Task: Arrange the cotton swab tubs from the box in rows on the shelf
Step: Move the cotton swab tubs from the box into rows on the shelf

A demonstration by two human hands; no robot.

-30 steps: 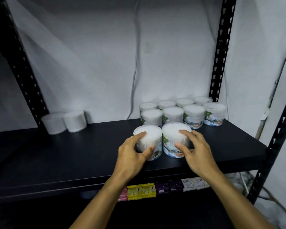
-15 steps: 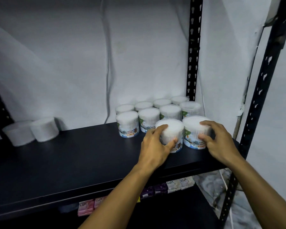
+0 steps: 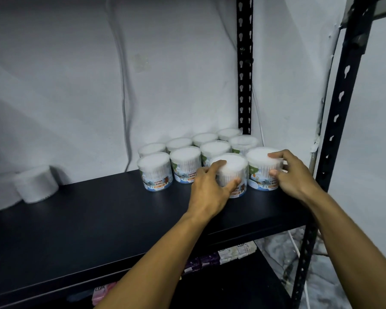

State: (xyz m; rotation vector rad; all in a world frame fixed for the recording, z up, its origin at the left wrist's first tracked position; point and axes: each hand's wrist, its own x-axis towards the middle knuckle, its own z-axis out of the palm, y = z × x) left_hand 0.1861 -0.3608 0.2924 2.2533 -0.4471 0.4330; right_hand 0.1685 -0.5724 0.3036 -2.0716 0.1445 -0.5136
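Several clear cotton swab tubs with blue-and-green labels stand in two rows at the back right of the black shelf. In front of them stand two more tubs side by side. My left hand grips the left front tub around its side. My right hand holds the right front tub, fingers over its lid and thumb on its wall. Both tubs rest on the shelf near its right end. The box is out of view.
Two white round packs lie at the shelf's back left. Black slotted uprights frame the right side, with the front upright close to my right hand. Soap packets line the lower shelf. A white wall stands behind.
Both hands have slid the two front tubs to the right along the shelf, from in front of the left part of the rows to the right end; the view followed them.
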